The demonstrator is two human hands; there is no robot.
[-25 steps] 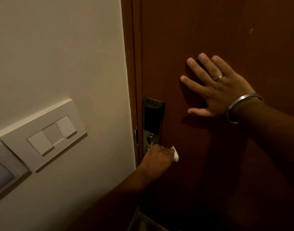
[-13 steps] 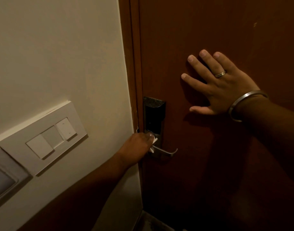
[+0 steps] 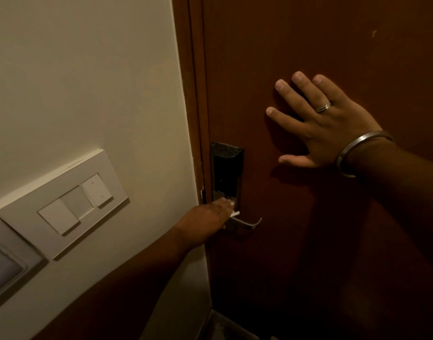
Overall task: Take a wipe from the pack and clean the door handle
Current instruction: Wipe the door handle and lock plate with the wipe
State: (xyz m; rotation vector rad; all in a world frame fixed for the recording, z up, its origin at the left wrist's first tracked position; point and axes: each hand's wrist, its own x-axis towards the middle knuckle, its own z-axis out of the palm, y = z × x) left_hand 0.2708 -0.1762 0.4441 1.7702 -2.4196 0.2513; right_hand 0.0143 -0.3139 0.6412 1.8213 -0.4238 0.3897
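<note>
Most of the wipe (image 3: pixel 235 213) and the door handle (image 3: pixel 247 223) base behind the left hand (image 3: pixel 205 220).

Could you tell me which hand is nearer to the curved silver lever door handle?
Left. The left hand presses a white wipe at the curved silver lever door handle; the right hand lies flat above.

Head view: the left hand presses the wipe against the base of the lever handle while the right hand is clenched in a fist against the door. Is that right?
Not quite. In the head view the right hand is not a fist: it lies flat on the door, fingers spread. The rest stands: the left hand presses the wipe against the base of the lever handle.
</note>
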